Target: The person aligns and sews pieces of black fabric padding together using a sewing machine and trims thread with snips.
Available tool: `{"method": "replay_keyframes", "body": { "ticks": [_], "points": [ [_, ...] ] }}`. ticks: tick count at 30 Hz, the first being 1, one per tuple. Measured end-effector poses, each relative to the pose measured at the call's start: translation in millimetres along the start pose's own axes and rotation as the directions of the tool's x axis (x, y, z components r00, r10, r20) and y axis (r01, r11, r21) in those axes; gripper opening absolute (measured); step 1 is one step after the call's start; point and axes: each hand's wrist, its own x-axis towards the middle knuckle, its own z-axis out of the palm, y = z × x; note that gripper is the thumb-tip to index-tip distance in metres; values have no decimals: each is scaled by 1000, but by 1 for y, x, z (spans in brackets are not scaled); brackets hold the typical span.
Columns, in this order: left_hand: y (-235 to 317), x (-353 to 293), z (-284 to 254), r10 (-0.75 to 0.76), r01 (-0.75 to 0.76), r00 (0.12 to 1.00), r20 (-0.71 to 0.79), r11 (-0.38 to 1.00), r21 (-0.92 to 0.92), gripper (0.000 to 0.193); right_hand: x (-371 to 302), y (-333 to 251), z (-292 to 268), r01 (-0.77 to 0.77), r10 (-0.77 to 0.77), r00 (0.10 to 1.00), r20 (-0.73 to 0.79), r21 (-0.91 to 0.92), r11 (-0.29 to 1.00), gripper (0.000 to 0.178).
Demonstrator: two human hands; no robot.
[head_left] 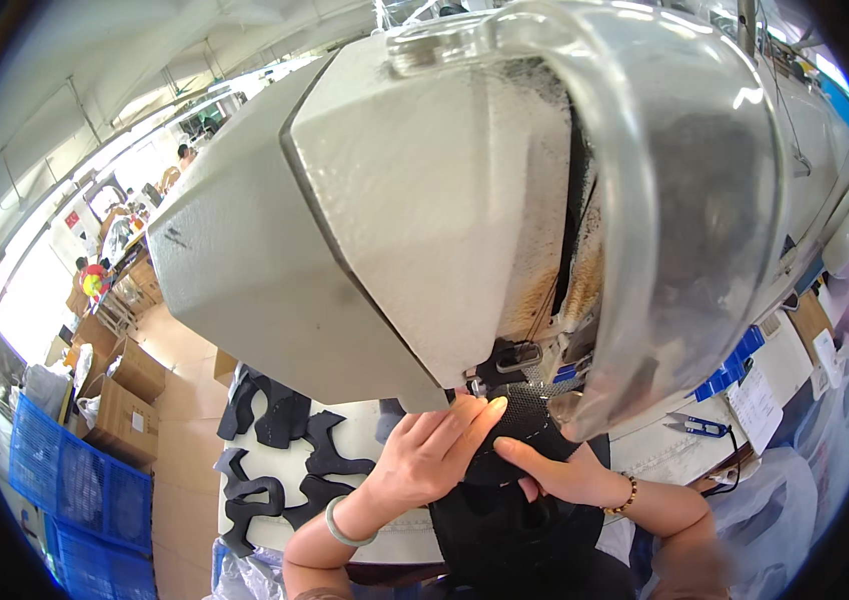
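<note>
The left hand (431, 458) is lying over the black fabric piece (534, 428), its fingers stretched out close together and their tips pressing near the stitching area; its thumb is hidden, so I cannot tell whether it is gripping. The right hand (569, 473) is resting its thumb on the same piece and curling its fingers underneath, seemingly pinching the near edge. A pale bangle (337, 528) is circling the left wrist, and a beaded bracelet (629, 495) the right.

Just beyond and above both hands, a large sewing machine (384, 220) is looming over the fabric. Left of the left hand, cut black pieces (336, 452) are lying on a white worktable (406, 538). Right of the right hand, blue-handled snips (701, 427) are lying near a paper sheet (755, 407). Farther left, blue crates (79, 465) are standing before cardboard boxes (124, 425).
</note>
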Motion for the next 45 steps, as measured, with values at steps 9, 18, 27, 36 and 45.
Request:
{"method": "replay_keyframes", "body": {
  "ticks": [9, 18, 27, 36, 45],
  "points": [
    [13, 6, -3, -71, 69, 997, 38, 996, 55, 39, 2, 8, 1, 155, -148, 987, -61, 142, 978, 13],
    [20, 12, 4, -51, 38, 998, 47, 969, 243, 27, 5, 10, -8, 181, -157, 980, -123, 217, 959, 16],
    [1, 0, -16, -254, 292, 945, 204, 938, -185, 38, 5, 9, -12, 83, -38, 978, -205, 213, 974, 16],
    [-13, 8, -31, -179, 222, 939, 293, 967, -122, 36, 9, 4, -5, -137, 147, 982, 120, -94, 986, 34],
    [-10, 12, -30, -178, 238, 945, 275, 950, -204, 39, 7, 10, -9, -113, 82, 964, 253, 110, 988, 39]
  ]
}}
